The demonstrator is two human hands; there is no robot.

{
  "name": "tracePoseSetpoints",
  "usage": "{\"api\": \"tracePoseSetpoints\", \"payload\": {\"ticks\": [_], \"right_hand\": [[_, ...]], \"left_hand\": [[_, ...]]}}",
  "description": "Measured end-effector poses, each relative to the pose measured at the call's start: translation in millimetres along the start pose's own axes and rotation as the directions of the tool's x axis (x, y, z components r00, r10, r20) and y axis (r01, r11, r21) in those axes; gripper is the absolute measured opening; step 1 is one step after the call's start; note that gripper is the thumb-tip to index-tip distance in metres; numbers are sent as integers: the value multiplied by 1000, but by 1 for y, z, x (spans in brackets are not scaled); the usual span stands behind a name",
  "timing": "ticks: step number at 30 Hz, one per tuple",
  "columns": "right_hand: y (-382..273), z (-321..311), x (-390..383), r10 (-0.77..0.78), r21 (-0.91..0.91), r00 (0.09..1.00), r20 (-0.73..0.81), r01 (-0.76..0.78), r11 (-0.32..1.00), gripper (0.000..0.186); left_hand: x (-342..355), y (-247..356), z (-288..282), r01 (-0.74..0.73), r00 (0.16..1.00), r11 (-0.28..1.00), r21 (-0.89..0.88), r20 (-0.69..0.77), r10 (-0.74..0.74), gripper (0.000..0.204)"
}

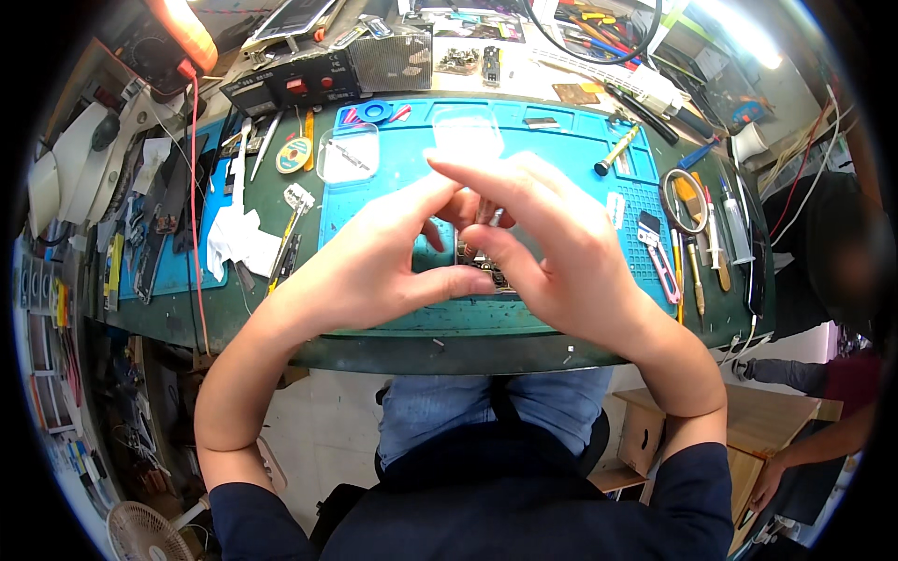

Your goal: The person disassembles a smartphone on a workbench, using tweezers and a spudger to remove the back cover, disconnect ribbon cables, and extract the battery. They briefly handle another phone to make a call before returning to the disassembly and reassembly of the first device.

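Note:
Both my hands meet over a small opened device with an exposed circuit board [503,280], near the front edge of the blue work mat [571,166]. My left hand [374,254] is curved about the device's left side, its thumb lying along the board and its fingers bent at the far side. Above the board, my right hand [561,245] has its thumb and fingers brought together in a pinch. Something small and shiny shows between its fingers, too hidden to name. Most of the device is covered by my hands.
Two clear trays stand behind my hands, the left tray [325,168] holding small parts. On the right lie a tape roll [663,200], a pink-handled cutter [666,268] and syringes [736,224]. White tissue [245,245] is at left. Another person's hand [767,483] shows at lower right.

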State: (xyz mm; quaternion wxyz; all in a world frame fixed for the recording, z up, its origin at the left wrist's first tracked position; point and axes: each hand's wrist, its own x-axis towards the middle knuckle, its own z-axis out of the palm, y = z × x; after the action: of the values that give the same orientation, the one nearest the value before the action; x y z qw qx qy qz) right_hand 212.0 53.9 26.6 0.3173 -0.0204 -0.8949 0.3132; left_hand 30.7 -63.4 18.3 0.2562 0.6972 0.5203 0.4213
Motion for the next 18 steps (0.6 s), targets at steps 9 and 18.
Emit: {"api": "tracePoseSetpoints", "payload": {"ticks": [9, 18], "right_hand": [[-1, 1, -1, -4, 111, 1000, 11, 2, 994, 66], [-6, -1, -1, -31, 44, 999, -8, 31, 999, 66]], "left_hand": [[-3, -6, 2, 29, 999, 1000, 8, 25, -30, 37], [1, 5, -8, 166, 980, 984, 65, 100, -172, 37]]}}
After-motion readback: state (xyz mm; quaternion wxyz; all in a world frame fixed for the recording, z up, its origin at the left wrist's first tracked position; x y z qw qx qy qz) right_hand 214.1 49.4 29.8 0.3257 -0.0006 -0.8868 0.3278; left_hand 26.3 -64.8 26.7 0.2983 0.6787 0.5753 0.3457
